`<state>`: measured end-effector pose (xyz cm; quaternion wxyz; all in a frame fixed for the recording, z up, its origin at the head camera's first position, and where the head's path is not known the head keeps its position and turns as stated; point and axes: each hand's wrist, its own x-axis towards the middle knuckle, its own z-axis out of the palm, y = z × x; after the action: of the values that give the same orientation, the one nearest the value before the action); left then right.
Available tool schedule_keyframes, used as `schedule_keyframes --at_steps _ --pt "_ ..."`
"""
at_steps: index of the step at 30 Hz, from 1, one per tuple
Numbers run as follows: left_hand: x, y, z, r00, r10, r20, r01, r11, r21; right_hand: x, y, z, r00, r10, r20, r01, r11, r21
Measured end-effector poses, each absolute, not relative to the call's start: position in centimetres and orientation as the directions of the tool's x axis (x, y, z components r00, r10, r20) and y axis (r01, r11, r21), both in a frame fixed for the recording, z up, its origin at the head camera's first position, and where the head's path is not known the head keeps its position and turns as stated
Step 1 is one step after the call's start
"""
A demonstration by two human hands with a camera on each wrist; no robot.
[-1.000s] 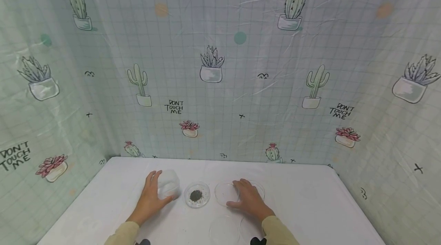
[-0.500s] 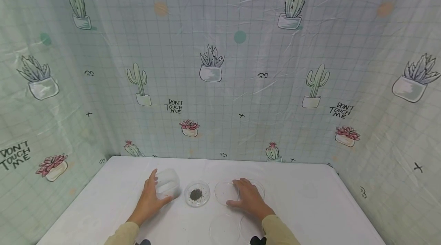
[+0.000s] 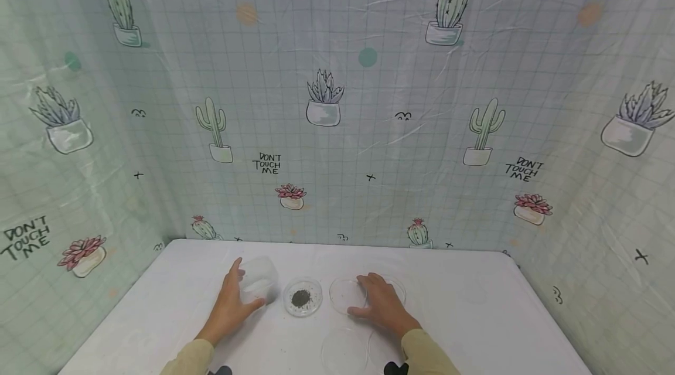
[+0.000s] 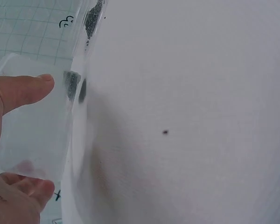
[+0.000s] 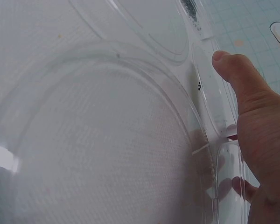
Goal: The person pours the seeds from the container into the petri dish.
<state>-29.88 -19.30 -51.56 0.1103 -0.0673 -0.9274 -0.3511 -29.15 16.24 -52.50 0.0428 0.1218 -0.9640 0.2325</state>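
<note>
On a white table (image 3: 464, 316), left hand (image 3: 228, 302), grip clamped on one translucent container (image 3: 263, 278), one dish (image 3: 317, 305) of dark grains (image 3: 301, 299) nearby, four clear dishes (image 3: 344, 354), right hand (image 3: 382, 303) among them, grip spread apart.

From where I stand: roomy bench (image 3: 474, 310) right of right hand (image 3: 384, 304), narrower strip left of left hand (image 3: 228, 302). Between hands: translucent tub (image 3: 259, 280), grain dish (image 3: 287, 307), clear dish (image 3: 345, 296), tight gaps only. Free lane before grain dish, front clear dishes (image 3: 344, 353) bounding its right. Patterned sheet (image 3: 343, 146) blocks the back.
</note>
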Motion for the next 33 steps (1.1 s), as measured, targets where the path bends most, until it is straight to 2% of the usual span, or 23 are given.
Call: schedule_keyframes --at_steps 15,33 --pt "-29.2 -17.7 -49.7 -0.963 0.059 0.263 0.22 0.737 0.64 -29.2 16.2 -52.7 -0.97 -0.209 0.125 -0.243 0.86 -0.449" --pt "-29.6 -15.3 -48.8 -0.937 0.112 0.331 0.303 0.733 0.609 -29.2 16.2 -52.4 -0.969 -0.218 0.117 -0.247 0.86 -0.447"
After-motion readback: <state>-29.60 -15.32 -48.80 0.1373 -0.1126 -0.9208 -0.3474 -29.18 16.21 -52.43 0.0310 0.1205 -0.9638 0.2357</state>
